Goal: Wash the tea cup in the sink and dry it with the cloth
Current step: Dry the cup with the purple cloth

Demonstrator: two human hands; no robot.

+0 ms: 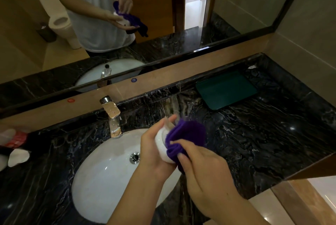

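Observation:
A small white tea cup [161, 143] sits in my left hand [151, 150], held above the right rim of the white oval sink [101, 173]. My right hand [198, 163] grips a folded purple cloth [185, 135] and presses it against the cup's side and mouth. The cloth covers most of the cup, so only its white outer wall shows. No water runs from the chrome tap [113, 117].
Black marble counter [254, 143] surrounds the sink. A dark green tray [226, 89] lies at the back right. White and red items [12, 139] sit at the left edge. A mirror [127, 24] above reflects a person holding the cup and cloth.

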